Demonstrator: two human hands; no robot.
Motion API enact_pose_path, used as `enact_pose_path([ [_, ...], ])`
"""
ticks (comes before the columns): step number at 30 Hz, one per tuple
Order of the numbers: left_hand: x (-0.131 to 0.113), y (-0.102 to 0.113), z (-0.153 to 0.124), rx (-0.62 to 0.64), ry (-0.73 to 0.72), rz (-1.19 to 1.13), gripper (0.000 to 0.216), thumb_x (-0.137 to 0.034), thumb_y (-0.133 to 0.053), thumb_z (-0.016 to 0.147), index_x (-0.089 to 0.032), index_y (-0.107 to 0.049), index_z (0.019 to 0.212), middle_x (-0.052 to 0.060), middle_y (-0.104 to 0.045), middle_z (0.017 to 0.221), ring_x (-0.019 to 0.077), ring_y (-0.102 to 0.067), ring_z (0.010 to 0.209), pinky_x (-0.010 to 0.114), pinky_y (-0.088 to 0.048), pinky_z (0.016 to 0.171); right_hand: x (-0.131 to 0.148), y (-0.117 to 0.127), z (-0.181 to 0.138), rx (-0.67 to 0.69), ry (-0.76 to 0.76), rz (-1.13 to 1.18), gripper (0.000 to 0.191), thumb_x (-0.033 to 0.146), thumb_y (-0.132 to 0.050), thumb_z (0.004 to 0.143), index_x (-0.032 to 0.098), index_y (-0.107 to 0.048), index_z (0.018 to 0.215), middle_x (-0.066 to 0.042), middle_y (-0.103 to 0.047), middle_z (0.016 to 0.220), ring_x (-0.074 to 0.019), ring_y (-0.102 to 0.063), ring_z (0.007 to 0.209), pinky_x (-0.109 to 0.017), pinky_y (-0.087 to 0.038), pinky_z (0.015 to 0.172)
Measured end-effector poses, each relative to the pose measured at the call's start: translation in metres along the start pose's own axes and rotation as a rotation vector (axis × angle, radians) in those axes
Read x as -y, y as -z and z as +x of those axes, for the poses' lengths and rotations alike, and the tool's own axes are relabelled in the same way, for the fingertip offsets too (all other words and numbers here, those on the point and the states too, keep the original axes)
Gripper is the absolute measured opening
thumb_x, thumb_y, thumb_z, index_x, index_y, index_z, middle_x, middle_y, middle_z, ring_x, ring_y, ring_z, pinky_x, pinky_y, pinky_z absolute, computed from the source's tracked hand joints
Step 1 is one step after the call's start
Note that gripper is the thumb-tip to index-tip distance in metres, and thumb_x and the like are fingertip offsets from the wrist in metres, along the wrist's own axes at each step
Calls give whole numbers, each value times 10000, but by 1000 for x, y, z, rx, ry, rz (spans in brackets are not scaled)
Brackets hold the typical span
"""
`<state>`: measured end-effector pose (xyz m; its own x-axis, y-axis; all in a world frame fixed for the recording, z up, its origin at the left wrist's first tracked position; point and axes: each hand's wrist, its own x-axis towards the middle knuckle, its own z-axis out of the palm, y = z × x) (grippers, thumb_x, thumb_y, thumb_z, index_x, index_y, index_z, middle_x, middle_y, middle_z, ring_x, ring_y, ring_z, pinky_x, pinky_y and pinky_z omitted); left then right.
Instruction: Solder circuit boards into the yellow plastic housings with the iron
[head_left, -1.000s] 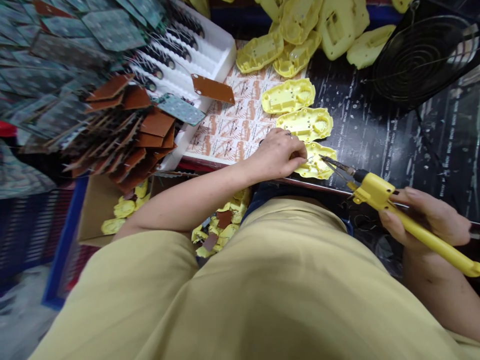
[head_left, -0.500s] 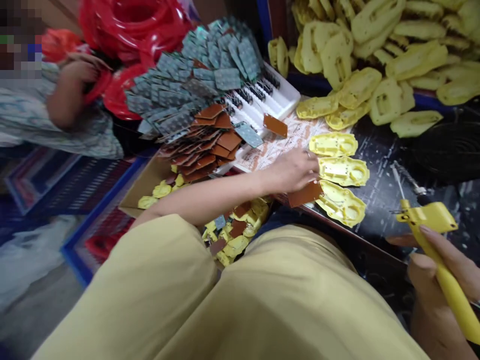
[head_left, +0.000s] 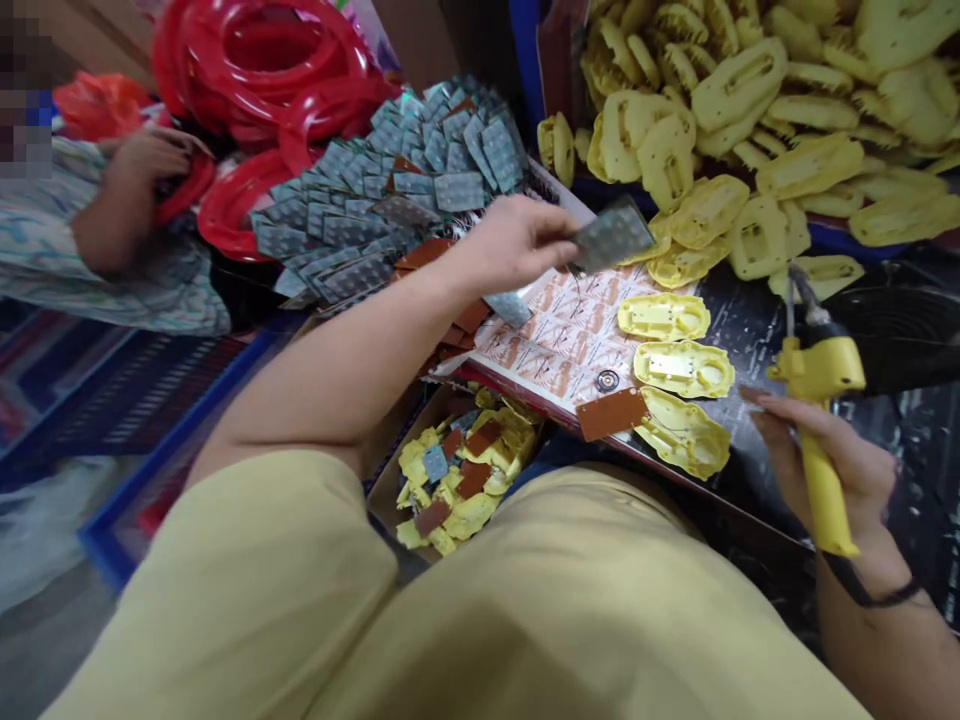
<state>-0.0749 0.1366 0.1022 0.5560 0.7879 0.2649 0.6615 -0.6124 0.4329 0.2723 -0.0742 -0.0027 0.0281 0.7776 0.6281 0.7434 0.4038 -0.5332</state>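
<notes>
My left hand pinches a grey-green circuit board by its edge, above the table and away from the board pile. My right hand is wrapped round the handle of a yellow soldering gun, its metal tip pointing up and away from me. Between the hands lie a yellow plastic shell, a second shell and a third shell in a column. A brown circuit board rests against the nearest shell. Beside it is a small round black part.
A big heap of circuit boards covers the left back. Yellow shells fill the blue-edged crate at back right. Below the table edge stands a box of yellow scraps. Another person's hand is near red plastic rings.
My left hand has moved from the shells back and left, and now holds a grey-green board. The brown board stays by the nearest shell. The soldering gun has shifted up and left.
</notes>
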Motion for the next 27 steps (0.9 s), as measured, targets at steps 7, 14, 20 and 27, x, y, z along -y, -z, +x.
enact_pose_path([
  [7, -80, -62, -16, 128, -340, 109, 267, -112, -586, 978, -233, -823, 990, 39, -791, 857, 227, -778, 939, 415, -540, 1024, 30, -25, 50, 51, 261, -59, 327, 275, -812, 988, 304, -713, 1299, -37, -837, 1183, -248, -832, 1034, -351, -694, 914],
  [14, -48, -74, -39, -50, -110, -293, 210, -322, -664, 1022, -197, -831, 1036, 44, -842, 970, 190, -772, 915, 322, -579, 893, 33, -20, 26, -53, -32, -28, 213, 368, -814, 976, 281, -772, 1166, -3, -825, 1001, -160, -761, 710, -253, -624, 641],
  [20, -54, -109, -55, 68, -46, -333, 366, -451, -768, 967, -154, -793, 1178, 64, -833, 1031, 159, -739, 850, 275, -552, 821, 34, -18, 23, -111, -209, 86, 283, 416, -867, 904, 292, -782, 1144, 2, -810, 1031, -162, -755, 766, -267, -660, 691],
  [27, -75, -120, -44, 12, -209, 86, 315, -453, -730, 1016, -175, -790, 1152, 101, -811, 1044, 251, -746, 995, 340, -526, 823, 41, -22, 19, -108, -192, 70, 273, 420, -863, 909, 270, -788, 1124, -8, -802, 986, -141, -708, 671, -249, -616, 611],
])
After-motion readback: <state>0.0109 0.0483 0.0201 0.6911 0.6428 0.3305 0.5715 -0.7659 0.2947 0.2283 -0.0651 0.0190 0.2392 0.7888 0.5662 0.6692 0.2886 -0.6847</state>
